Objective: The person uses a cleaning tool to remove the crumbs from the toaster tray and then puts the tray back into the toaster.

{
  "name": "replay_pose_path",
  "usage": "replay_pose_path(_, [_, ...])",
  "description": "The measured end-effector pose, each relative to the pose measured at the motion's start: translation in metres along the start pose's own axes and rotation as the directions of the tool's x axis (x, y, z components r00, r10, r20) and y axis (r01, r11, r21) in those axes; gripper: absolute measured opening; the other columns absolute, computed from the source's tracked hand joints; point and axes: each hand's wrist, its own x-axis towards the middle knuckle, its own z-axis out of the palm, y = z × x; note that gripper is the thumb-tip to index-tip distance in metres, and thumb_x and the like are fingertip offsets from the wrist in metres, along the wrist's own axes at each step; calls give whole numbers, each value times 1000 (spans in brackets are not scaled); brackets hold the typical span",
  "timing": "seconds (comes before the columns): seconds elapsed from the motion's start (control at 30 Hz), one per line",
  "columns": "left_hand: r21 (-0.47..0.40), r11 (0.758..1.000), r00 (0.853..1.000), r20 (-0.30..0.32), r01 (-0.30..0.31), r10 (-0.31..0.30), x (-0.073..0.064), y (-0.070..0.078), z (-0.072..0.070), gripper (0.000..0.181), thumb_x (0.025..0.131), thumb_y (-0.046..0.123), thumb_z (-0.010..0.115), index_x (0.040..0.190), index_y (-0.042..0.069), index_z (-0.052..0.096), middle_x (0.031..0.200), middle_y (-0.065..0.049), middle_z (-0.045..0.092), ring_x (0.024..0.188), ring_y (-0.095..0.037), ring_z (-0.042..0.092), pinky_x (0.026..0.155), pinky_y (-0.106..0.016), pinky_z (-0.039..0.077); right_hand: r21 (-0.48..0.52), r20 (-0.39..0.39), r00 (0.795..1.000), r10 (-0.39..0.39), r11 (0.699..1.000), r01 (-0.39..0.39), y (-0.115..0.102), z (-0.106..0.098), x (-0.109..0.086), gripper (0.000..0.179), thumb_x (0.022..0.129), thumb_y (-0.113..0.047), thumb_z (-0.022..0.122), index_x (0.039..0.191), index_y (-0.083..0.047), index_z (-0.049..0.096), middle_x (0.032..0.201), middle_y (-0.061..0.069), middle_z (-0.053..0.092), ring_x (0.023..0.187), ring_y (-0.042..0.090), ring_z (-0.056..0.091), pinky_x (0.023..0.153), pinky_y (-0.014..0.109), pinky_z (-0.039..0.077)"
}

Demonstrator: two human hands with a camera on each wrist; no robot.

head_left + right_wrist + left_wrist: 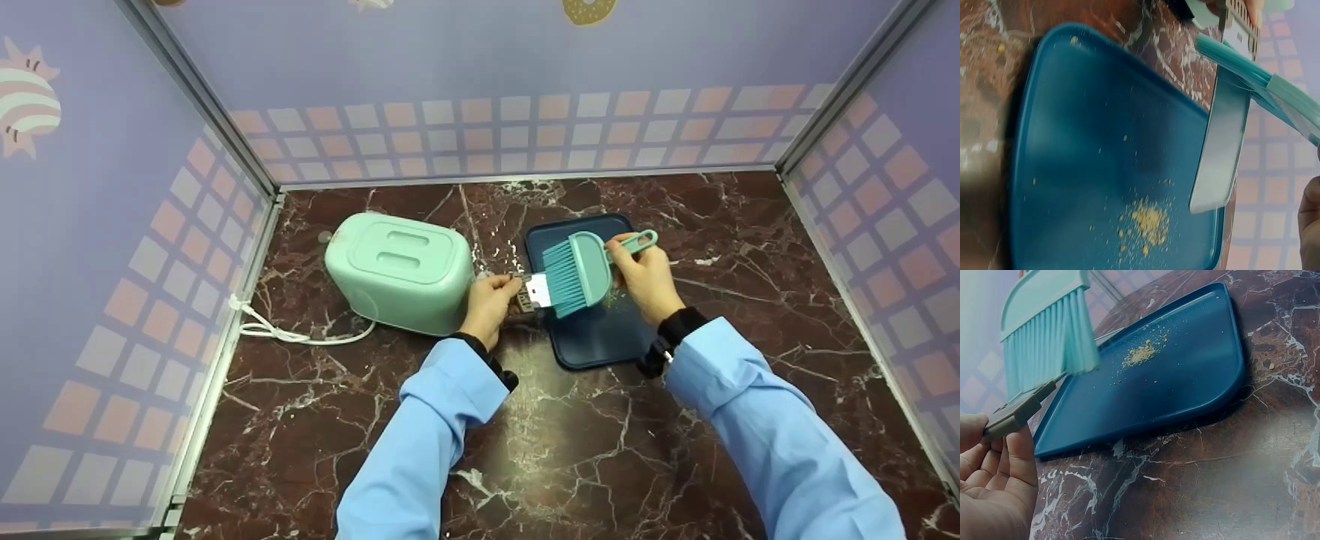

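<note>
My left hand (487, 306) pinches the brown-grey end of a toaster crumb tray (1223, 143), a flat metal tray held tilted over a dark blue tray (600, 341). My right hand (649, 281) grips the handle of a turquoise hand brush (595, 266). The bristles (1044, 343) lie over the crumb tray near its brown-grey end and hide part of it in the head view. Yellowish crumbs (1148, 224) form a small pile on the blue tray, with finer bits scattered around.
A mint-green toaster (401, 274) stands just left of my left hand. Its white cord (289, 335) lies bundled by the left wall. White bits (510, 259) dot the marbled tabletop (570, 450) between toaster and blue tray. Patterned walls (480, 67) enclose the back and sides.
</note>
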Motion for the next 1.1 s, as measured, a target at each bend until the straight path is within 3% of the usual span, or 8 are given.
replay_pose_path(0.33, [19,1000,1000,-6,-6,7,-1,1,-2,28,102,9,62,124,-9,67,96,-10,65,71,-10,60,62,-21,53,-98,-85,996,-7,995,-2,39,-28,15,37,106,-28,58,121,5,64,65,0,55,52,11,50,49,26,44])
replay_pose_path(0.7, [29,999,1000,-14,-24,25,0,0,-3,28,102,9,62,123,-9,67,91,-6,63,66,-10,58,60,-20,52,-212,-148,989,-21,977,-11,47,-48,16,39,106,-34,58,121,1,65,63,-1,54,52,9,50,49,22,45])
replay_pose_path(0.8, [44,999,1000,-20,-21,22,0,0,-3,28,102,10,63,123,-8,67,96,-9,65,70,-11,59,63,-22,52,-223,-159,987,-21,975,-15,48,-52,16,38,106,-34,57,121,1,65,62,-1,54,51,9,50,49,22,44])
replay_pose_path(1.0, [137,990,999,-25,-30,34,0,2,-4,35,102,13,63,131,-7,65,126,-17,64,105,-20,58,87,-30,52,-290,-190,981,-48,957,-10,50,-58,18,34,106,-32,58,116,0,68,60,-4,55,49,7,50,45,21,43])
replay_pose_path(1.1, [134,991,999,-17,-28,31,0,2,-5,37,103,13,62,134,-7,63,125,-19,64,100,-20,60,82,-30,52,-290,-193,981,-38,957,-20,49,-60,18,36,106,-33,58,118,-1,67,61,-4,55,48,7,51,44,22,43])
